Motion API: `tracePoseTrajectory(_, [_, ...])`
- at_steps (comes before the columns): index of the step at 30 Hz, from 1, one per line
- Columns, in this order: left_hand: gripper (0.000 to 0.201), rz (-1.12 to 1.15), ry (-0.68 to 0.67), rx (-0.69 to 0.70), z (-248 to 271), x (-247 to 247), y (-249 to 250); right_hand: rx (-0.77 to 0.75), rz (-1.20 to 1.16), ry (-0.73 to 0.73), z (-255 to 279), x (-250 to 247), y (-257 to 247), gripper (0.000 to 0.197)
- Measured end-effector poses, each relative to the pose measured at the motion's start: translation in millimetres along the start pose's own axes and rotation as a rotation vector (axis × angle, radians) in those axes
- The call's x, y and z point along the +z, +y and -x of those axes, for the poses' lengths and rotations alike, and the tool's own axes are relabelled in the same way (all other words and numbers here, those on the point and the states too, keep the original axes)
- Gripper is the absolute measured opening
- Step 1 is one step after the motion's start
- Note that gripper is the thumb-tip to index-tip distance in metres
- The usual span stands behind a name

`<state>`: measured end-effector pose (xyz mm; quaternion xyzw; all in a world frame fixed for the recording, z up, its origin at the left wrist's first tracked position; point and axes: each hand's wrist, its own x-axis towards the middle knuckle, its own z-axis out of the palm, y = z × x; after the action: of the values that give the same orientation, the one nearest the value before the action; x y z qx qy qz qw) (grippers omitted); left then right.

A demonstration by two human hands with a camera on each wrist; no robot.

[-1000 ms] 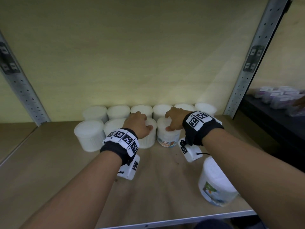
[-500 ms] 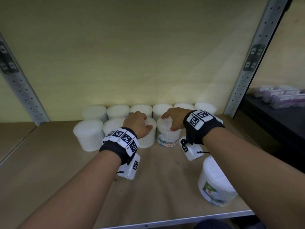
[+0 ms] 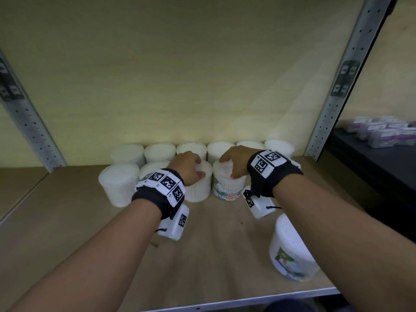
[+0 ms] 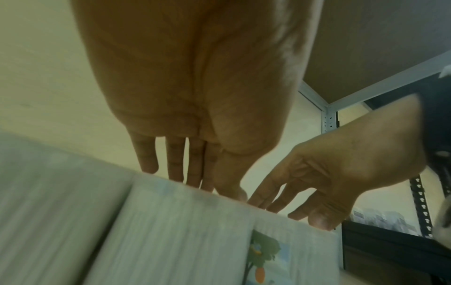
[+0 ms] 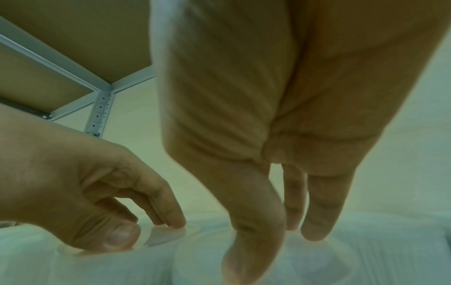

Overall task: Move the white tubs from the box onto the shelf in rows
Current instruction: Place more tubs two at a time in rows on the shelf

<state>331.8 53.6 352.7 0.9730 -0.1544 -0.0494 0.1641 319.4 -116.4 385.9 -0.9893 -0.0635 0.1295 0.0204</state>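
Tubs stand on the shelf (image 3: 67, 221) in two rows against the back wall. Your left hand (image 3: 188, 168) rests on top of the plain tub (image 3: 199, 188) in the front row, its grip a loose claw with fingertips and thumb on the lid. Your right hand (image 3: 234, 162) does the same on the labelled tub (image 3: 227, 188) just beside it, fingers curved down over the lid's rim and thumb at the near edge. The two tubs stand upright and touch, or nearly so. Another labelled tub (image 3: 290, 251) sits apart near the shelf's front edge, under your right forearm. Purple-labelled packs (image 3: 382, 131) lie on a dark shelf (image 3: 371, 167) to the right.
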Motion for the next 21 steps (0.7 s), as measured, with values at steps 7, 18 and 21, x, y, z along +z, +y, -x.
tracePoseTrajectory(7, [0.051, -0.011, -0.106, 0.058, -0.5, -9.4, -1.9, -0.003, -0.01, 0.004, 1.8, -0.3, 0.5, 0.067])
tracePoseTrajectory(18, [0.058, 0.067, 0.147, -0.054, 3.4, 5.8, 0.7, -0.011, 0.009, 0.012, -0.4, 2.8, 0.4, 0.065])
tracePoseTrajectory(21, [0.06, -0.055, 0.135, -0.096, 3.7, 13.1, 5.8, -0.013, 0.014, 0.01, -1.3, 3.4, 1.2, 0.065])
